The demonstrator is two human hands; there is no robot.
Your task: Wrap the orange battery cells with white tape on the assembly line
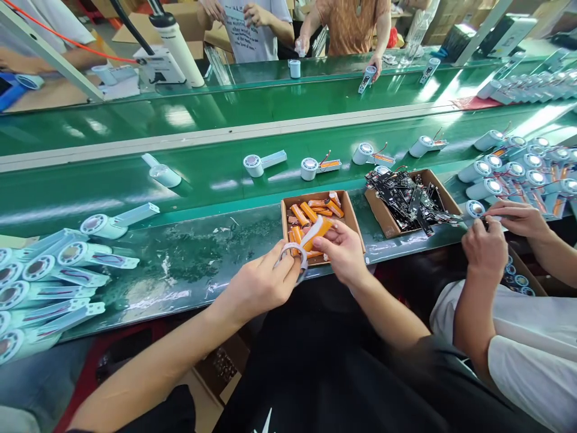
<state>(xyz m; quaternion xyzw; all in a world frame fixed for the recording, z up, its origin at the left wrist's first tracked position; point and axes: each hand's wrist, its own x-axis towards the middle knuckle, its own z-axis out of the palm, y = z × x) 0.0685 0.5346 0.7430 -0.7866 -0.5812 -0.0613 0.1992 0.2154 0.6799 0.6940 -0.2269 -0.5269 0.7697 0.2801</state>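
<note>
My left hand (269, 281) is closed around a roll of whitish tape (303, 260). From the roll a pale strip stretches toward an orange cylindrical battery (321, 230), which the thumb and fingers of my right hand (345, 254) pinch. Both hands are over the near edge of a cardboard box (356, 224) that holds several orange batteries (308, 211). How far the strip sticks to the battery is hard to make out.
To the right, a box holds black circuit boards (412, 195), beside a co-worker's hands (484, 246). Pale blue fan-like housings (40, 267) crowd the left; more housings (514, 168) stand at right. Several others lie along the green conveyor (207, 162). People work across it.
</note>
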